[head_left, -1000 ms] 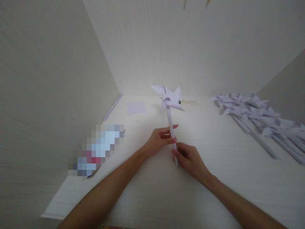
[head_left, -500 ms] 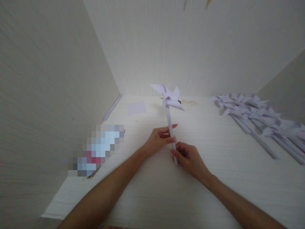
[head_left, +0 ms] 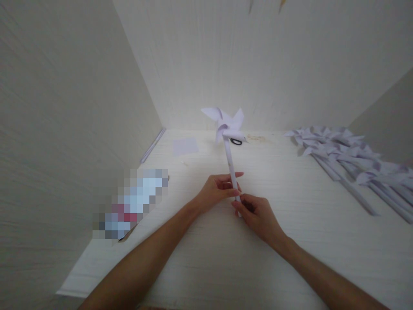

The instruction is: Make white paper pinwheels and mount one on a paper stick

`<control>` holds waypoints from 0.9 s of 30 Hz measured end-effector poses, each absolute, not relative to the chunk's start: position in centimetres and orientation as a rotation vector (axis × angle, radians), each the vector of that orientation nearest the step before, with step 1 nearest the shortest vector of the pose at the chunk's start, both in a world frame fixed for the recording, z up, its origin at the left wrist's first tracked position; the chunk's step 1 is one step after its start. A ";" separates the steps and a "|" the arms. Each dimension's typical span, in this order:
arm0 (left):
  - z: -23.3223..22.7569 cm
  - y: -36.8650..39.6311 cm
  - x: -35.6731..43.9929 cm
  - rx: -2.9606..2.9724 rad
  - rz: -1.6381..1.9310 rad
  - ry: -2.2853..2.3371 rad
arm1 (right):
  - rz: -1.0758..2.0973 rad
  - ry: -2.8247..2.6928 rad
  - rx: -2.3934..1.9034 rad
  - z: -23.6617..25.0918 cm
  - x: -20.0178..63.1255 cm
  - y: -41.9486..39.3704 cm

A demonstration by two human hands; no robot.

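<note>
Pinwheel [head_left: 226, 125]: upright above worktop [head_left: 200, 267], stick steadied from two points.
Left hand [head_left: 215, 191]: fingers pinching stick mid-length.
Right hand [head_left: 256, 214]: closed round stick's foot.
Finished pinwheels [head_left: 348, 161]: laid aside, right.

Head view, forward-down over white table [head_left: 206, 267]
</note>
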State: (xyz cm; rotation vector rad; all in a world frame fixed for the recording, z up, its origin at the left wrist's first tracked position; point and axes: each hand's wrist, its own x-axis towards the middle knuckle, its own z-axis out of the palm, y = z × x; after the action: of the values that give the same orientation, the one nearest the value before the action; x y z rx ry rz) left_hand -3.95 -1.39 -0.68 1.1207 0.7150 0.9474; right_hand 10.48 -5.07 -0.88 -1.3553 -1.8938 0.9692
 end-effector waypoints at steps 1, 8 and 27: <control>-0.7 -1.4 -3.9 1.121 0.951 0.720 | 0.964 -1.904 -1.346 -0.9 10.5 -5.1; -1.0 -1.4 -3.8 1.138 0.942 0.692 | 0.951 -1.927 -1.352 -0.9 10.5 -5.1; -1.0 -1.3 -3.9 1.113 0.942 0.660 | 0.971 -1.899 -1.323 -0.8 10.6 -5.0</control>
State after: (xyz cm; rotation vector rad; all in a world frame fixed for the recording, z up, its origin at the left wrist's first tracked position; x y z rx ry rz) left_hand -3.93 -1.31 -1.04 1.1130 0.6605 0.9423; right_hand 10.55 -5.05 -0.80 -1.3229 -1.8993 0.9709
